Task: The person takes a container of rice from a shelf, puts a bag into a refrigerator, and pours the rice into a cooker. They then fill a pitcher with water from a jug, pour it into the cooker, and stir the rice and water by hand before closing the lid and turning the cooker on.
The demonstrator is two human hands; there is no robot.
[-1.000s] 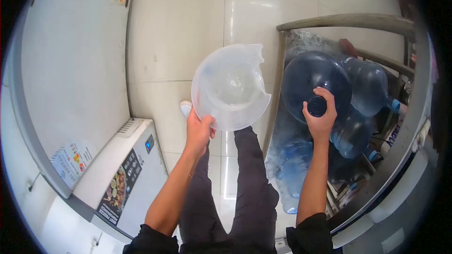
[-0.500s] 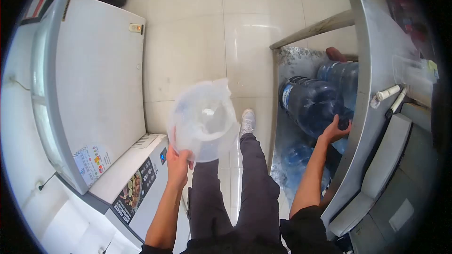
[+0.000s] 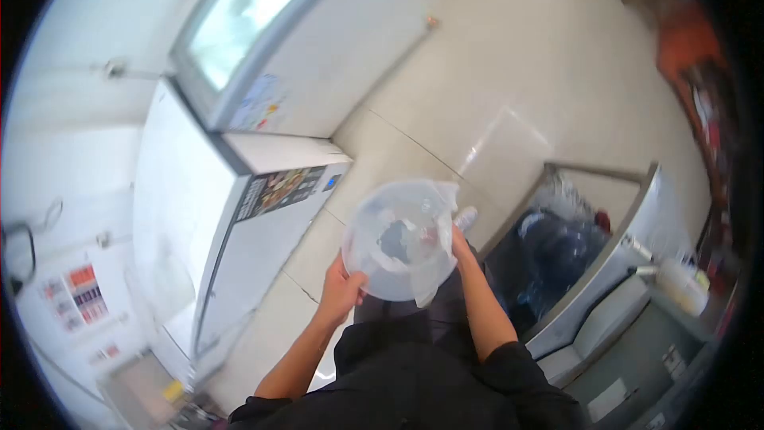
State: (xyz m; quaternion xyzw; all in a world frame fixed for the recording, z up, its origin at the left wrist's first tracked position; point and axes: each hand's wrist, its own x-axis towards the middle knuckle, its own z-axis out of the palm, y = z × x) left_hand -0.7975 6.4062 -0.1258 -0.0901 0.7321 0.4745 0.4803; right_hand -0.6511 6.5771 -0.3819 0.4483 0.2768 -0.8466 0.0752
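Observation:
A round, translucent plastic bowl (image 3: 366,227) is held in front of my body, above my legs. A thin, whitish sheet that looks like plastic film (image 3: 426,271) hangs over its right side. My left hand (image 3: 346,289) grips the bowl's lower left rim, thumb on the near side. On the right edge is my right hand (image 3: 461,245), closed on the rim, its fingers partly hidden by the bowl and film. Large blue water bottles (image 3: 557,251) lie under the metal table to my right, blurred and apart from my hands.
A white chest freezer (image 3: 278,231) with a food-picture label stands at left, beside another white freezer (image 3: 350,40). The metal table (image 3: 585,291) is close on the right, with a grey cabinet (image 3: 645,350) nearer me. Pale floor tiles (image 3: 509,72) stretch ahead.
My right hand has left the water bottle's neck and taken the bowl's right edge. The view has turned left, and the bowl now sits between both hands.

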